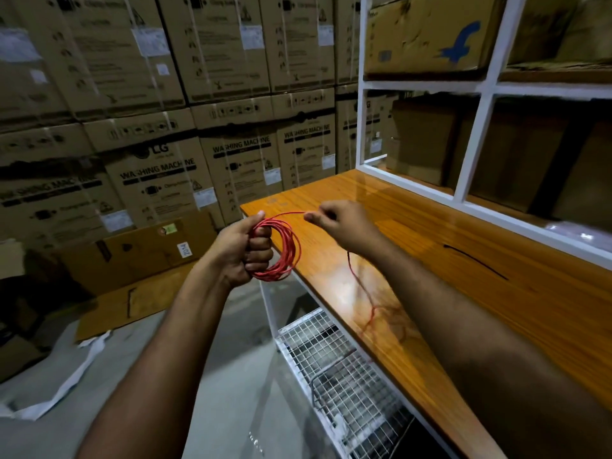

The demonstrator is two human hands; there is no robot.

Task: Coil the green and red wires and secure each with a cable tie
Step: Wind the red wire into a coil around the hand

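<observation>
My left hand (245, 250) is closed around a coil of red wire (288, 250) with several loops, held just off the left edge of the wooden table (430, 246). My right hand (341, 223) pinches the free strand of the same wire above the tabletop. That strand runs from the coil over to my right fingers, then drops under my wrist and trails along the table as a loose red tail (367, 303). A thin black cable tie (473, 261) lies on the table to the right. No green wire is in view.
White shelving (477, 134) with cardboard boxes stands behind the table. A wire-mesh shelf (341, 369) sits below the tabletop. Stacked washing-machine cartons (159, 167) fill the left wall, with flattened cardboard (132, 293) and white strips on the floor.
</observation>
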